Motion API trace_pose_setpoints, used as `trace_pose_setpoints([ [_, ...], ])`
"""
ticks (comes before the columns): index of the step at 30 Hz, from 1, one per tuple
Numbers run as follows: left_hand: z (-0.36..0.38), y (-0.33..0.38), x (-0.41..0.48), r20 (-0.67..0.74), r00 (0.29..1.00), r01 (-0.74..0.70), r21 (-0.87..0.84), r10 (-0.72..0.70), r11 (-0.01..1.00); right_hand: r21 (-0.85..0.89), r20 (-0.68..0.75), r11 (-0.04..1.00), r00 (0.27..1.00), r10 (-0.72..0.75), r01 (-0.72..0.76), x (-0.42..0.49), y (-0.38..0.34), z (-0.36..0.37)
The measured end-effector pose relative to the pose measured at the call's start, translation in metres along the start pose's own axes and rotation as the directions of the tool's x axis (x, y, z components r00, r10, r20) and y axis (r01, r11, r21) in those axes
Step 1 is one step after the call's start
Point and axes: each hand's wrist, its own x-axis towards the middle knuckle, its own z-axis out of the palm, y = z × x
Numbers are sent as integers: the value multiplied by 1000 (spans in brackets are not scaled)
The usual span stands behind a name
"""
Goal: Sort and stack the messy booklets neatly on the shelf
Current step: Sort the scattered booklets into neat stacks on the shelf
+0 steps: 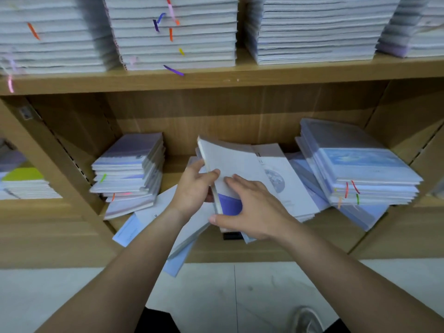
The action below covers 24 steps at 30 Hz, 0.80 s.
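Left hand: I see it pinching the near-left edge of a white booklet, thumb on top. Right hand: fingers spread, pressed flat on its cover. Booklet: middle of the lower shelf, tilted up leftward, long axis running front to back. Loose booklets beneath overhang the shelf front. Left stack and right stack flank it.
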Motion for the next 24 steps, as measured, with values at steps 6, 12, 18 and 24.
trace_pose_setpoints([
  [6,7,11,-9,40,998,-37,-82,40,996,96,-119,995,993,18,-7,1,-4,-13],
  [12,14,10,-14,150,985,-76,-58,84,995,297,-273,950,962,-18,102,-3,5,-30],
  [18,20,9,-18,235,956,-219,177,175,960,469,-444,854,896,7,226,-12,15,-46],
  [24,29,16,-16,238,925,-352,246,296,903,629,-537,706,838,93,325,-9,24,-50],
])
